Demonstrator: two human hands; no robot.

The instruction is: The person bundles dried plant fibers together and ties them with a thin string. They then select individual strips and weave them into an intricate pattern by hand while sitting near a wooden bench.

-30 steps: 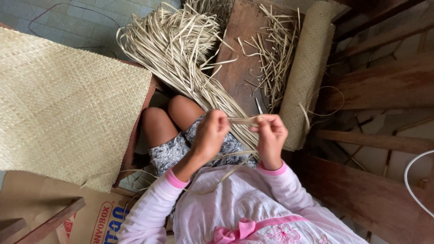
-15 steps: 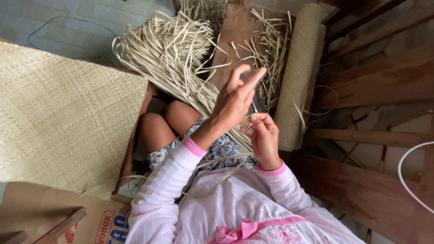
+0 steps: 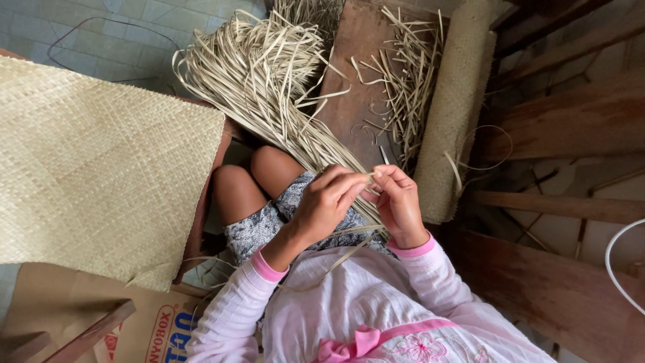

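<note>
Left hand point(image 3: 326, 205) and right hand point(image 3: 398, 202) are pinching one pale straw strip point(image 3: 369, 177) between fingertips, its length trailing down toward the lap, straw bundle point(image 3: 269, 74) lying beyond.

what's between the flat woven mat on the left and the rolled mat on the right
In the head view, a big bundle of pale dried straw strips and a brown wooden board strewn with loose strips lie between them.

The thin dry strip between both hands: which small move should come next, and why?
Probably the left hand should slide along the strip to pull it straight, since both hands pinch it close together and the right hand holds its end.
</note>
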